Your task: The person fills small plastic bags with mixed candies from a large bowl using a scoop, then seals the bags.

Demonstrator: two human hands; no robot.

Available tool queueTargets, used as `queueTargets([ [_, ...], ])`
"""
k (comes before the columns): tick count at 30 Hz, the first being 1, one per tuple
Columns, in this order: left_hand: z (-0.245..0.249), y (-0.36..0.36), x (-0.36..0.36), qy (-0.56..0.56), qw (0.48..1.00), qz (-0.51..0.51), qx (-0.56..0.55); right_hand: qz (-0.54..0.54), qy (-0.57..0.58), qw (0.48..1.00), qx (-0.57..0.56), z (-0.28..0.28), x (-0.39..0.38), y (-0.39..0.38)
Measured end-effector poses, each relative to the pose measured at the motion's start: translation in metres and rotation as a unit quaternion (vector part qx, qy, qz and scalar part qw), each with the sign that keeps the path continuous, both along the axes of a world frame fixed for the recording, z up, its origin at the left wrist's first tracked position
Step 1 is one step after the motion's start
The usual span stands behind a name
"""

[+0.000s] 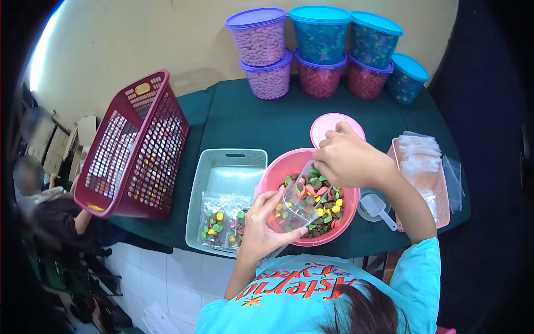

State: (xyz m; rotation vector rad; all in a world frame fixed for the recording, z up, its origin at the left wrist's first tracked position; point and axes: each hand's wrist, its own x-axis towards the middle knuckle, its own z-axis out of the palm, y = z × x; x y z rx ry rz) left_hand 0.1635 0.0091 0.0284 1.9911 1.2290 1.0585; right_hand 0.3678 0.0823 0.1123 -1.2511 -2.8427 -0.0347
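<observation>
Head view: left hand (261, 222), lower centre, gripped a clear bag (300, 215) over the pink tub (272, 175) of candies (336, 210); right hand (350, 158), right of centre, pinched clear plastic (305, 171), piece unclear. Sagging bag mouth could've spilled candies.

Right fingers (326, 153) bent, left fingers (270, 202) cupped

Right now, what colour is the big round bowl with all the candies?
The bowl is pink, seen best in the head view.
</observation>
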Motion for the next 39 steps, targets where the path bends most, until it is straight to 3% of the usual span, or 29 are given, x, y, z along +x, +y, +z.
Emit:
queueTargets([
  [1,-0.002,0.002,0.001,-0.003,1.0,-0.001,0.004,-0.017,-0.041,0.999,0.01,0.008,-0.006,-0.008],
  [4,-0.003,0.006,0.004,-0.008,1.0,-0.029,-0.002,-0.018,-0.023,0.998,0.053,0.001,-0.013,-0.022],
  [9,-0.004,0.009,0.004,-0.007,0.998,-0.065,0.004,-0.056,-0.041,0.997,0.014,0.015,-0.01,-0.032],
  [11,-0.004,0.01,0.003,-0.009,0.998,-0.068,0.01,-0.093,-0.052,0.992,0.069,0.018,-0.005,-0.033],
  [18,-0.003,0.009,0.005,-0.001,0.997,-0.081,0.018,-0.061,-0.053,0.996,0.044,0.013,-0.009,-0.038],
  [21,-0.003,0.007,0.005,-0.012,0.998,-0.065,0.019,-0.096,-0.053,0.993,0.032,0.028,-0.006,-0.034],
  [33,-0.003,-0.011,0.01,-0.019,0.999,0.027,0.028,0.054,-0.05,0.991,0.11,0.016,-0.021,-0.029],
  [36,-0.004,-0.017,0.005,-0.031,0.999,0.027,0.016,0.1,-0.06,0.991,0.064,0.019,-0.026,-0.029],
  [39,-0.018,-0.021,-0.012,-0.091,0.996,0.013,-0.006,0.084,0.034,0.99,0.104,0.039,-0.009,-0.016],
])
